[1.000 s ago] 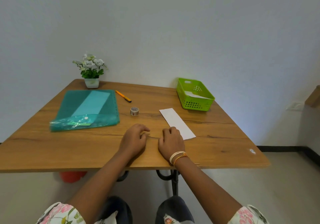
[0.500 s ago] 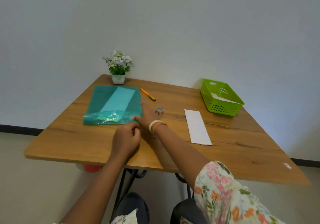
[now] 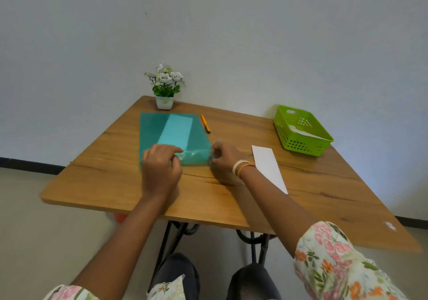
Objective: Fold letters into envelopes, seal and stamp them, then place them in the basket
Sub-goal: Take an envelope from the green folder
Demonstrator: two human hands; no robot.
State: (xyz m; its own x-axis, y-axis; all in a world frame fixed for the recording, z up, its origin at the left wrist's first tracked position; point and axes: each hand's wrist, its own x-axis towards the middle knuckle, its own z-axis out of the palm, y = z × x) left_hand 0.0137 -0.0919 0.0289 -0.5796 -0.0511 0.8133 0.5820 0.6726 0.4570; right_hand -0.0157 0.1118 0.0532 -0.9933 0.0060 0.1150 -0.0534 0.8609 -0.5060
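Both hands, the left hand [image 3: 162, 168] and right hand [image 3: 223, 159], grip the near edge of the translucent teal plastic document folder [image 3: 172, 135] at the tabletop's [image 3: 312, 195] left; judged step: opening its flap, so next lift out a letter.

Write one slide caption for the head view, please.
Both hands, left and right, at the green folder's near edge.

No readable text, labels or numbers anywhere.

right hand [image 3: 223, 158] fingers blurred, tape roll hidden behind them
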